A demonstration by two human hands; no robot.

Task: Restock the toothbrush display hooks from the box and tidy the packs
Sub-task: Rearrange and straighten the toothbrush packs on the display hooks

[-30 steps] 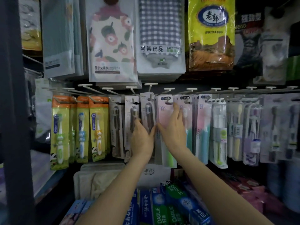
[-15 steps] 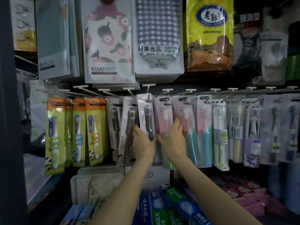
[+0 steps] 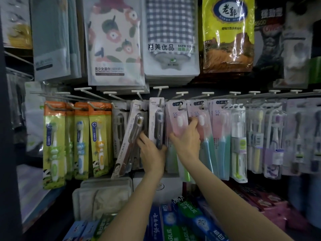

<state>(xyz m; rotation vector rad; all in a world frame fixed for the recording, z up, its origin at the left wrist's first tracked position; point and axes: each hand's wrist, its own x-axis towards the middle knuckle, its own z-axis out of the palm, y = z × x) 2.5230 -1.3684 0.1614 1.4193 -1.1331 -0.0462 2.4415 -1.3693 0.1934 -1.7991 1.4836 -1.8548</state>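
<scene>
My left hand (image 3: 152, 152) grips the grey pack (image 3: 156, 122), my right hand (image 3: 186, 141) the pink pack (image 3: 177, 119); tugging could pull them off the hooks (image 3: 160, 96).

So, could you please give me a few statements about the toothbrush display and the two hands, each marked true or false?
1. The left hand grips the dark-brush pack. True.
2. The right hand hangs idle below the hooks. False: it holds the pink pack.
3. The brown-brush pack hangs tilted, its bottom swung left. True.
4. The orange-topped children's packs hang at the right end of the row. False: they hang at the left.
5. Toothpaste boxes lie below the hooks. True.
</scene>
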